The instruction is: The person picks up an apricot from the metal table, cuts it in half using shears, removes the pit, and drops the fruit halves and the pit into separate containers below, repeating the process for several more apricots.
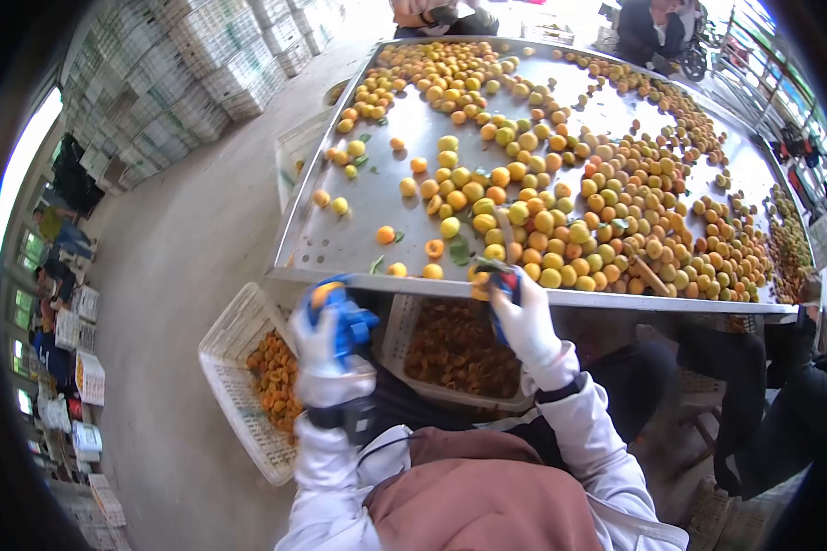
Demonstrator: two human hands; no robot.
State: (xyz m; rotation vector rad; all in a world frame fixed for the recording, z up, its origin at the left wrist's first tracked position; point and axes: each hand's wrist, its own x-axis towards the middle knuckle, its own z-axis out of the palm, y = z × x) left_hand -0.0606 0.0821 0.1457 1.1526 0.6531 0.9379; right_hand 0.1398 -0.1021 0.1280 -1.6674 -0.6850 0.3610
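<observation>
My left hand (pixel 320 335), in a white glove with blue on the fingers, is closed round an orange fruit (pixel 325 294) above the left crate. It is blurred by motion. My right hand (pixel 524 321), also gloved, grips a dark red-and-black tool (pixel 504 286) at the near edge of the metal table (pixel 340 239). An orange fruit piece (pixel 479 283) touches the tool's left side. Many yellow and orange fruits (pixel 560 230) lie on the table beyond my hands.
A white crate (pixel 234 367) of orange fruit pieces stands at my left. Another crate (pixel 395 335) of darker pieces sits under the table edge. Two people (pixel 648 37) (pixel 446 16) are at the far side. Someone's dark-clothed legs (pixel 726 386) are at my right. Stacked crates (pixel 175 83) stand back left.
</observation>
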